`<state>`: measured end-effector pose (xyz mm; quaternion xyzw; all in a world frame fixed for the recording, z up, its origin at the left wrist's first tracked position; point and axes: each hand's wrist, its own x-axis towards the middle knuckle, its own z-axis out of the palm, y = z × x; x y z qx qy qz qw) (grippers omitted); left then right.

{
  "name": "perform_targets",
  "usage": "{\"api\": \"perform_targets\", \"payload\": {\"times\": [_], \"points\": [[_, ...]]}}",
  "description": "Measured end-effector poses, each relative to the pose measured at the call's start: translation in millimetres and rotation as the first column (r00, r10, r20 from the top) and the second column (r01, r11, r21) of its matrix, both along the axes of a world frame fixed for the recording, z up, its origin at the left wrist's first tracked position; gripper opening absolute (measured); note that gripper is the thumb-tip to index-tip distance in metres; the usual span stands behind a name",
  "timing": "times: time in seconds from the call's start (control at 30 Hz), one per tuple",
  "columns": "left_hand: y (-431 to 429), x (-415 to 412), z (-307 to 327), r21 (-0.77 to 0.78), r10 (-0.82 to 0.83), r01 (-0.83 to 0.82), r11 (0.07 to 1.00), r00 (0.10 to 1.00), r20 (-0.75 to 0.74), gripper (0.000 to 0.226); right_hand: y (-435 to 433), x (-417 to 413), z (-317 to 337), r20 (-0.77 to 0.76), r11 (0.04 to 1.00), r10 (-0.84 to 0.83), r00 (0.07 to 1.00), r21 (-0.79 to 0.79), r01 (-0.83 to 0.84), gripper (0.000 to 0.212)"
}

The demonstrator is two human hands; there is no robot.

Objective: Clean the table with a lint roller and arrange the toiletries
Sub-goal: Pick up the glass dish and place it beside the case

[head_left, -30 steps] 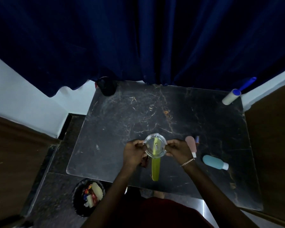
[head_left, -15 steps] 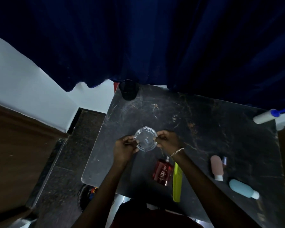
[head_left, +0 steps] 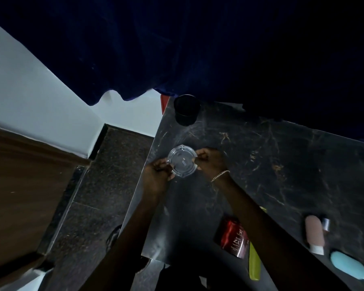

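Dark blue curtain (head_left: 177, 49) and white wall (head_left: 40, 91) stand behind a black marble table (head_left: 282, 164) on speckled floor (head_left: 105, 185).

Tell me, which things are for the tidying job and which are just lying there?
For the job: clear dish, pinched by left hand and right hand; red bottle; green comb; pink bottle; blue bottle.
Just lying about, probably: black cup; dark curtain.

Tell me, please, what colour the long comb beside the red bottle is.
Yellow-green; the long plastic comb shows best in the head view.
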<state>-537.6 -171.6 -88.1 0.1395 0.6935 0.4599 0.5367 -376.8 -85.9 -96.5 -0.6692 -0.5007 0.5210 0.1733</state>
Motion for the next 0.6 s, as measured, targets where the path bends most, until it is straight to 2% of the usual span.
{"api": "perform_targets", "payload": {"times": [0.1,0.23,0.33,0.4,0.43,0.53,0.6], "points": [[18,-10,-10,-0.002,0.027,-0.027,1.0,1.0,-0.009,0.023,18,-16,-11,0.021,1.0,-0.002,1.0,0.001,0.002,0.02],[44,-17,-19,-0.056,0.047,-0.048,0.997,0.999,-0.021,0.034,35,-35,-17,0.101,1.0,0.021,0.995,0.018,-0.023,0.027],[53,-24,-26,-0.086,0.043,-0.05,0.995,0.995,-0.087,0.017,43,-44,-16,0.213,0.995,0.072,0.974,0.046,-0.084,0.026],[56,-27,-28,-0.101,0.044,-0.056,0.993,0.993,-0.111,0.016,47,-49,-16,0.241,0.995,0.083,0.967,0.041,-0.095,0.026],[58,-28,-29,-0.096,0.046,-0.056,0.994,0.994,-0.103,0.012,48,-51,-16,0.25,0.994,0.086,0.964,0.041,-0.099,0.026],[65,-30,-28,-0.104,0.062,-0.065,0.992,0.998,-0.024,0.029,50,-55,-18,0.254,0.991,0.104,0.962,0.061,-0.123,0.024],[68,-30,-28,-0.108,0.064,-0.064,0.992,0.998,-0.008,0.028,49,-56,-20,0.256,0.99,0.094,0.962,0.078,-0.118,0.025]]}}
